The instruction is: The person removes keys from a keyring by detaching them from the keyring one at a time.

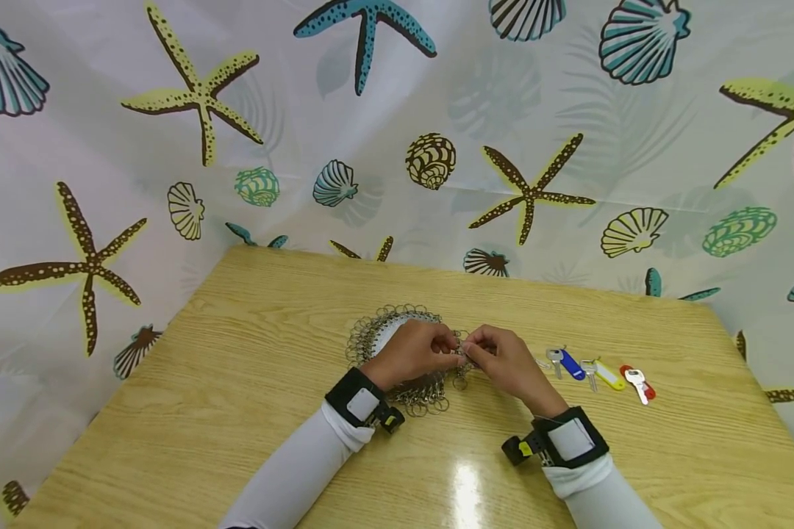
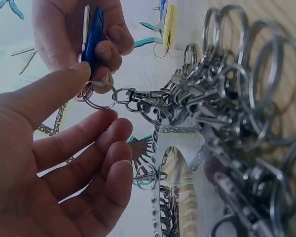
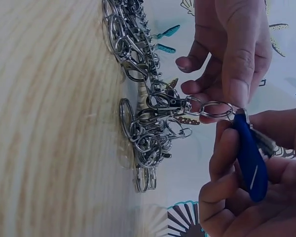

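Between thumb and index finger, my left hand pinches a split key ring, which hangs from a metal swivel clasp. My right hand holds a blue key tag and a silver key right at that ring. Beside and under the left hand lies a round white disc, fringed with many metal clasps and rings. More clasps bunch at its right side, close below both hands. In the head view the fingers hide the held tag and key.
Right of the hands on the wooden table lie keys with tags: a blue tag, a yellow tag and a red tag. A curtain printed with shells and starfish hangs behind the table.
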Motion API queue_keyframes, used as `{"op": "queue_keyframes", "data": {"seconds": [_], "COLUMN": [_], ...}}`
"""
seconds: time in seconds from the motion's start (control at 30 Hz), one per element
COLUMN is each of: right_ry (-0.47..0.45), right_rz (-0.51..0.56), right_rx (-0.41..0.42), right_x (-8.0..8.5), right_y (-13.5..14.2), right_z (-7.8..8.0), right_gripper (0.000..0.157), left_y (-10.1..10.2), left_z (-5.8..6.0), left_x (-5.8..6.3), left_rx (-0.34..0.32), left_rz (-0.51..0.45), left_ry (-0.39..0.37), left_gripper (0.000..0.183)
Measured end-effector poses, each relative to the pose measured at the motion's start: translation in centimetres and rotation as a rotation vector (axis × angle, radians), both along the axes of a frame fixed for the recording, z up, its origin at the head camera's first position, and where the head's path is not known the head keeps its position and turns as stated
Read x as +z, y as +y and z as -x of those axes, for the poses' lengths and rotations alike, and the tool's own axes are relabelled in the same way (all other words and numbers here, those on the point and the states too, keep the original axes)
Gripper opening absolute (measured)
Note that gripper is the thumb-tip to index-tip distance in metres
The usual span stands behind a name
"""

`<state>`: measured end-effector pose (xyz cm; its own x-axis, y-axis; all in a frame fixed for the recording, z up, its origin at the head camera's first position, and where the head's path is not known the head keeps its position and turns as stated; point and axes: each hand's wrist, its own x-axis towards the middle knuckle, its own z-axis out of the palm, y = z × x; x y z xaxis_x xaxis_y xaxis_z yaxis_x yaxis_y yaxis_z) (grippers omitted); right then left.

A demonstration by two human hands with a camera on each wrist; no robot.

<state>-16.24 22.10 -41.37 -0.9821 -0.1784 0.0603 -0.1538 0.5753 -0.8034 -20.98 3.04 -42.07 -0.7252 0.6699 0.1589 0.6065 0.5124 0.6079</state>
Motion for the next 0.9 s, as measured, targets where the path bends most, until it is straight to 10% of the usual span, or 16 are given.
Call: {"op": "queue_keyframes", "data": {"seconds": [0.9], "right_ry": [0.053], "right_rz": [-0.048], "right_rx": [0.067], "right_x": [0.06], "right_y": [0.47], "right_z": [0.27], "right_gripper": [0.01], "left_y": [0.04], "left_z": [0.11], "left_x": [0.07], "left_rx": [-0.068], "left_rz": [0.032], "left_ry": [0.011], "left_gripper": [0.016]}}
